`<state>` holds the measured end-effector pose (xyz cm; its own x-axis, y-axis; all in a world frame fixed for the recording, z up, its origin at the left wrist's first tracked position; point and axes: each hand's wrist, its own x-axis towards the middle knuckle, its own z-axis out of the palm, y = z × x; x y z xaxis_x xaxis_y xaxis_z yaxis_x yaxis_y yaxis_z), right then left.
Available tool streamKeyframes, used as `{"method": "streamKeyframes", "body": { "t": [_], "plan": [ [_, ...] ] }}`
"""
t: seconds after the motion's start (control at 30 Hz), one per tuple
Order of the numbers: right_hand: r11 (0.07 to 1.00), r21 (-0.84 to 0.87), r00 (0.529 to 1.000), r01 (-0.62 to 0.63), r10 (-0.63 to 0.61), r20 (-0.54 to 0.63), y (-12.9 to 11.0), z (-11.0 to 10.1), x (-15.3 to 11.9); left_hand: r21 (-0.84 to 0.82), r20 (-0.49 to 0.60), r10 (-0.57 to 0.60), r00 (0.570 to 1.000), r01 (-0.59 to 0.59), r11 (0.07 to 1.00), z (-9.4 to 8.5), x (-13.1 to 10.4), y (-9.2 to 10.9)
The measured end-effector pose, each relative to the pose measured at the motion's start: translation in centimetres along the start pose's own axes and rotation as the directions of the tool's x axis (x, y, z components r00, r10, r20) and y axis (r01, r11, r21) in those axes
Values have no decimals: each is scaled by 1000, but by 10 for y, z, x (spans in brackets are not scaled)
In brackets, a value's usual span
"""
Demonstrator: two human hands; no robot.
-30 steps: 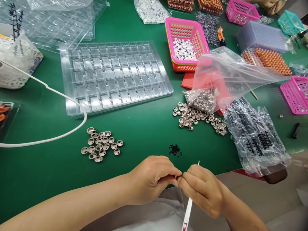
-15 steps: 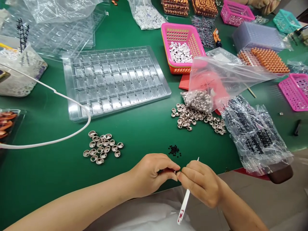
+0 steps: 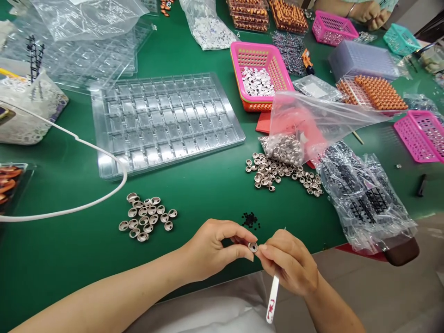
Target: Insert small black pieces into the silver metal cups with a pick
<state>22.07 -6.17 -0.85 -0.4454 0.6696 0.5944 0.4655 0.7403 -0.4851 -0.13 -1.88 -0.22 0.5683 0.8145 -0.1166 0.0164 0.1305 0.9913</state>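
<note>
My left hand (image 3: 222, 247) pinches a small round silver metal cup (image 3: 253, 247) between thumb and fingers. Inside the cup a dark spot shows. My right hand (image 3: 289, 263) has its thumb and forefinger at the cup's right edge. Tucked in that same hand is a slim white tool with red marks, which looks like tweezers (image 3: 272, 303), its thin tip poking out above the knuckles. Just beyond the hands lies a small heap of tiny black pieces (image 3: 249, 219). To the left is a group of metal cups (image 3: 147, 217), many with dark spots inside.
A clear compartment tray (image 3: 166, 120) lies ahead. More metal cups (image 3: 267, 171) spill from a plastic bag (image 3: 284, 148). A pink basket (image 3: 236, 60) holds white pieces. Bagged black parts (image 3: 364, 199) lie right. A white cord (image 3: 79, 206) crosses the left. Another person's hands (image 3: 371, 16) are far right.
The cup has turned so its open face with the dark spot shows. My right hand has shifted its hold slightly, and the tweezers' lower end has swung right.
</note>
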Motion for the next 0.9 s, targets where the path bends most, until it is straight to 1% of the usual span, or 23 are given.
{"method": "streamKeyframes", "body": {
  "t": [0.1, 0.23, 0.33, 0.47, 0.53, 0.7, 0.77, 0.9],
  "plan": [
    [999, 1, 997, -47, 47, -58, -3, 4, 0, -17, 1, -20, 1000, 21, 1000, 0, 0, 1],
    [999, 14, 996, -48, 48, -70, -5, 5, -1, -11, 2, 11, 1000, -11, 1000, -1, 0, 0],
    [999, 10, 999, -40, 40, -6, -4, 1, -2, 29, 11, 71, 997, -71, 997, -1, 0, -1],
    [1000, 6, 991, 27, -27, 129, -1, -6, -3, 82, 54, 174, 983, -178, 981, 0, 0, -3],
    [998, -1, 983, 61, -60, 174, 0, -9, -3, 119, 70, 224, 972, -231, 966, 0, 0, -4],
    [988, 17, 955, 152, -151, 254, -1, -17, 4, 168, 120, 291, 949, -308, 936, 0, -1, -4],
    [986, 31, 945, 163, -165, 282, -2, -19, 9, 173, 135, 310, 941, -331, 928, 0, -1, -4],
    [982, 69, 936, 175, -187, 297, -3, -20, 13, 180, 158, 334, 929, -360, 915, 1, -2, -4]
  ]
}}
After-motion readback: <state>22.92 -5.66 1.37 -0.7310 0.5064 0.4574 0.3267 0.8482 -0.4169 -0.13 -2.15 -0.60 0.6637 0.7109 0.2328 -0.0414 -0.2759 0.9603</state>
